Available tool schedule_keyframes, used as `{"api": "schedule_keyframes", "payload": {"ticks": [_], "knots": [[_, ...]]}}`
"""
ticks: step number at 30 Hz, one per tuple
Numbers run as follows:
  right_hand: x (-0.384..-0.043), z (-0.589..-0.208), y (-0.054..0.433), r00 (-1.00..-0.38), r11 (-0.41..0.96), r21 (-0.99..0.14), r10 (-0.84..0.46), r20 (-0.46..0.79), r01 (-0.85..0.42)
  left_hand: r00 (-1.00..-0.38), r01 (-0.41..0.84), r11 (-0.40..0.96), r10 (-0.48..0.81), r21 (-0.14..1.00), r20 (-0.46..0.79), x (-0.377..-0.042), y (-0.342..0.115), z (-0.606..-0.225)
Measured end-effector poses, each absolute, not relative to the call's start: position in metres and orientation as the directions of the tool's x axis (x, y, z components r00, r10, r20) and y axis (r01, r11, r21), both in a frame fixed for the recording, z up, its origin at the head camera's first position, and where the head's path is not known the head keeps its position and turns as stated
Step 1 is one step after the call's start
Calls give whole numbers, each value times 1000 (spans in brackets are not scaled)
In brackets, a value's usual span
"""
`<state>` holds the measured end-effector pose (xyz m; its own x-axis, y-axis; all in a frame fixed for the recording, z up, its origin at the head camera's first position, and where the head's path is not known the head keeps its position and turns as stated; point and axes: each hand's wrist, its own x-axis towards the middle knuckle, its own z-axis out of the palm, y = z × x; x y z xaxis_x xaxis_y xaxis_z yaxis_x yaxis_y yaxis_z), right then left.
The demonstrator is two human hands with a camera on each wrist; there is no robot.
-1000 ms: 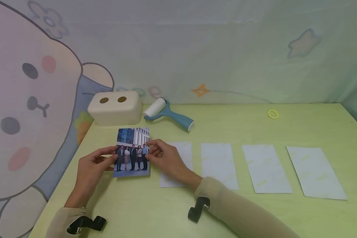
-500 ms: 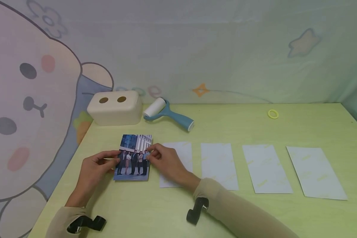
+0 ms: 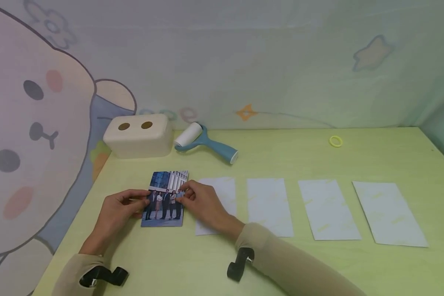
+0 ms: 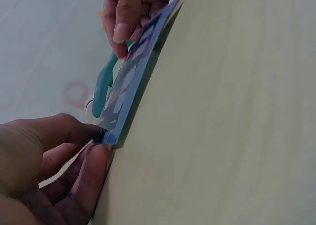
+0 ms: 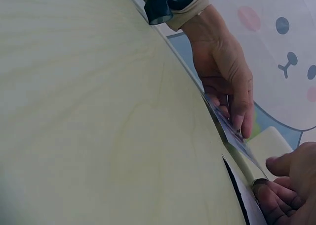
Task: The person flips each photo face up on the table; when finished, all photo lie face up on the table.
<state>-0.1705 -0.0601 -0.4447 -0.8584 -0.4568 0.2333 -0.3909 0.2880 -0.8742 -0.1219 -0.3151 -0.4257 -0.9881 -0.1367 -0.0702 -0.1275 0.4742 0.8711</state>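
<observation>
Both hands are on a glossy printed photo of five people in front of a building (image 3: 164, 199), held just off the pale green counter (image 3: 281, 267) near its left end. The left hand (image 3: 118, 207) pinches the photo's left edge between thumb and fingers, and the right hand (image 3: 201, 202) pinches the right edge the same way. Right beside it lies a white rectangular backing sheet (image 3: 222, 193), partly under the right hand.

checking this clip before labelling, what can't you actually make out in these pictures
- Photo: its back is hidden in every view; both wrist views show it edge-on.
- Leftmost white sheet: the right hand hides part of it in the head view.
- Lint roller: mostly hidden behind the photo in the left wrist view.
</observation>
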Motion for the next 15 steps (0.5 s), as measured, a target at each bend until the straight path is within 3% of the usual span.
{"api": "schedule_keyframes", "payload": {"ticks": [8, 15], "knots": [[-169, -447, -64, -856, 274, -867, -442, 270, -415, -997, -71, 523, -40, 849, -59, -130, -325, -425], [-170, -445, -71, -858, 375, -820, -452, 245, -432, -995, -91, 569, -23, 818, -94, -134, -329, -422]]}}
